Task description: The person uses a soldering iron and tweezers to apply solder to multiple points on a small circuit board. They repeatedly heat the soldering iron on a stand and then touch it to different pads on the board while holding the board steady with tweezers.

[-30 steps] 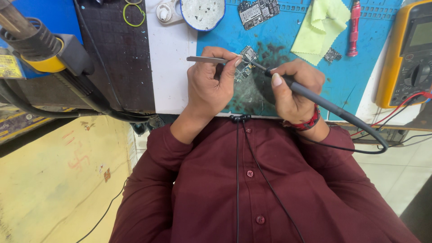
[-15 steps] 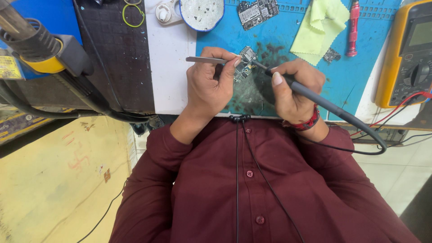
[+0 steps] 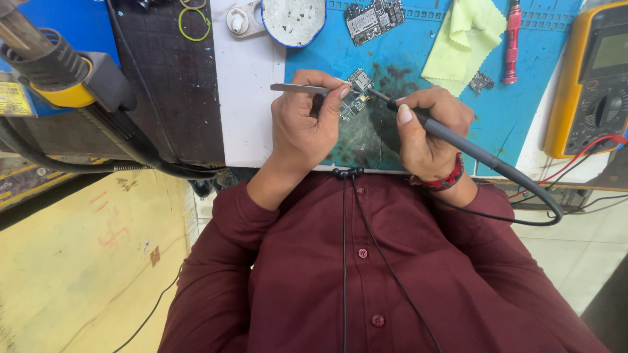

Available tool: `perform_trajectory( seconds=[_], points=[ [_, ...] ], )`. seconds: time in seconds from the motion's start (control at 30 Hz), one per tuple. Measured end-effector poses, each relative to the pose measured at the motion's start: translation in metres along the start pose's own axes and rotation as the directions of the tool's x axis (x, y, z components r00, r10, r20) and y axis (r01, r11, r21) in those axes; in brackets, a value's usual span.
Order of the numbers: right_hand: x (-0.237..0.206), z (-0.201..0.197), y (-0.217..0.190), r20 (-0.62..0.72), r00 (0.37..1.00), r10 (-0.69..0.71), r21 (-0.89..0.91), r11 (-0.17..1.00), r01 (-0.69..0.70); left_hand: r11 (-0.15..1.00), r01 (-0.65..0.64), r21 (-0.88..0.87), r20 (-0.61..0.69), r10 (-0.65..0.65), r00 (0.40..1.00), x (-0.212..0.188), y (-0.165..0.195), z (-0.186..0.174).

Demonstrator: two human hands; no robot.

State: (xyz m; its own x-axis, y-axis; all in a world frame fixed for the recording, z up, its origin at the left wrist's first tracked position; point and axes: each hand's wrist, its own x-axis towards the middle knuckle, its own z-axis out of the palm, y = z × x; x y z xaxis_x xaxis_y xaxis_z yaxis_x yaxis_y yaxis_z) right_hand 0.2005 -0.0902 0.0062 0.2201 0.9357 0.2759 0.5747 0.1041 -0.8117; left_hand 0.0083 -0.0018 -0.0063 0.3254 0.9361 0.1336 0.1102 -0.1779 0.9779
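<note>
Nearest you, your dark red shirt point(image 3: 366, 274) fills the lower view, with a thin black cord point(image 3: 344, 261) running down its front. Just beyond, at the near edge of the bench point(image 3: 245, 124), your left hand point(image 3: 304, 127) is closed around a pair of metal tweezers point(image 3: 301, 88), whose tips reach right to a small circuit board point(image 3: 356, 98) lying on the blue work mat point(image 3: 510, 111). Your right hand point(image 3: 428, 131), with a red band point(image 3: 445, 178) at the wrist, grips a grey soldering iron point(image 3: 458, 140); its tip rests at the same board, and its black cable point(image 3: 536, 209) loops off the near right edge of the bench. The mat around the board is stained dark.

To the left, a yellow and grey hot-air tool point(image 3: 72, 78) with a thick black hose point(image 3: 98, 167) hangs over a dark mat point(image 3: 170, 78); a small yellow label point(image 3: 13, 98) sits at the far left.

Farther off, a yellow cloth point(image 3: 464, 42) lies right of the board, with a tiny chip piece point(image 3: 481, 82) and a red-handled tool point(image 3: 512, 39) beside it. A yellow multimeter point(image 3: 592, 78) with red and black leads stands at the far right. At the far edge sit a second circuit board point(image 3: 373, 16), a blue-rimmed round dish point(image 3: 293, 19), a small white holder point(image 3: 239, 19) and a green rubber band point(image 3: 194, 23).
</note>
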Motion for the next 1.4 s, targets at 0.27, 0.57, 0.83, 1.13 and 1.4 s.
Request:
perform_trajectory(
  seconds=[0.27, 0.57, 0.83, 1.13, 1.4],
  points=[
    [0.0002, -0.0004, -0.0006, 0.001, 1.000, 0.002, 0.010, 1.000, -0.002, 1.000, -0.003, 0.010, -0.006, 0.003, 1.000, -0.0001, -0.0006, 0.0000],
    [-0.0004, 0.0005, 0.0002, -0.008, 1.000, 0.020, 0.003, 1.000, -0.020, 1.000, 0.010, 0.002, -0.008, -0.010, 1.000, -0.0006, -0.0004, 0.0002],
    [-0.0005, 0.0004, -0.0006, -0.012, 1.000, 0.024, 0.014, 1.000, -0.024, 1.000, 0.003, 0.013, -0.008, -0.002, 1.000, -0.0006, -0.0002, -0.0001],
    [-0.0002, -0.0001, -0.0021, -0.009, 0.999, 0.034, -0.006, 0.999, -0.034, 1.000, 0.006, 0.009, -0.005, -0.006, 1.000, -0.0007, -0.0009, 0.0003],
    [-0.0004, 0.0017, -0.0024, -0.027, 0.999, 0.029, 0.013, 1.000, -0.028, 1.000, -0.006, 0.000, -0.010, 0.006, 1.000, -0.0012, -0.0009, -0.0001]
  ],
)
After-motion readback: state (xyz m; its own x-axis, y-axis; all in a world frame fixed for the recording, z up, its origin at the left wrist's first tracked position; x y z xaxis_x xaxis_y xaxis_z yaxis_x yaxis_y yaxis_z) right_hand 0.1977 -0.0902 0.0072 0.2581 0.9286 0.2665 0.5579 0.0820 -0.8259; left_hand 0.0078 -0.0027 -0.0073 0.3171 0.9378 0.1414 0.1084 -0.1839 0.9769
